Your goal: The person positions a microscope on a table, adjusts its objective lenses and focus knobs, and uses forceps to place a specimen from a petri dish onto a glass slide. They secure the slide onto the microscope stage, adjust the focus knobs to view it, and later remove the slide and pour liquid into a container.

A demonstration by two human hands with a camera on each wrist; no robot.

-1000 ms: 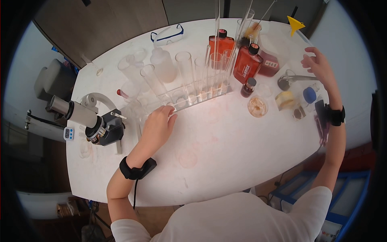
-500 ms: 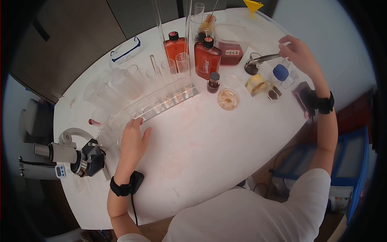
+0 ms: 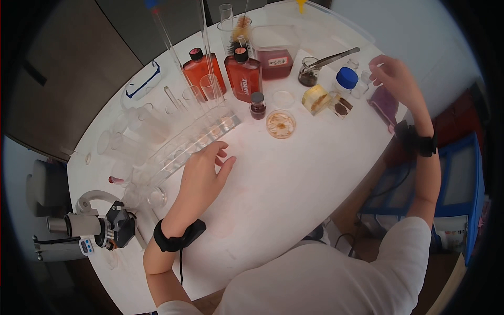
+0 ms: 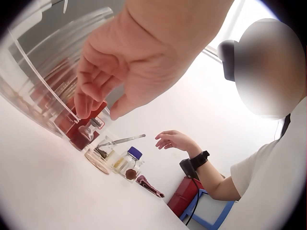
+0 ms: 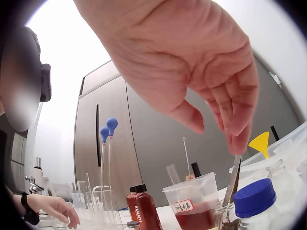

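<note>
My left hand point(image 3: 202, 173) hovers over the table at the front of a clear test tube rack point(image 3: 181, 157), its fingers loosely bent and holding nothing. On the far right, my right hand point(image 3: 396, 81) hangs in the air with relaxed fingers and a gap between thumb and fingertips. Metal tweezers point(image 3: 336, 56) lean in a small glass jar point(image 3: 308, 72) of dark material, their upper end left of the right hand. In the right wrist view the fingertips overlap the tweezers point(image 5: 233, 179). A blue-capped bottle point(image 3: 346, 79) stands below the tweezers, close to that hand.
Two red bottles point(image 3: 244, 79), a tub of red liquid point(image 3: 275, 58) and a small dark vial point(image 3: 258, 106) stand behind a petri dish point(image 3: 281, 124). A yellowish block point(image 3: 316, 100) sits right of the dish. At left are a microscope point(image 3: 86, 224) and clear glassware.
The head view has swung to the right. My right hand has moved away from the tweezers' end, which stay in the jar. My left hand has shifted right along the rack.
</note>
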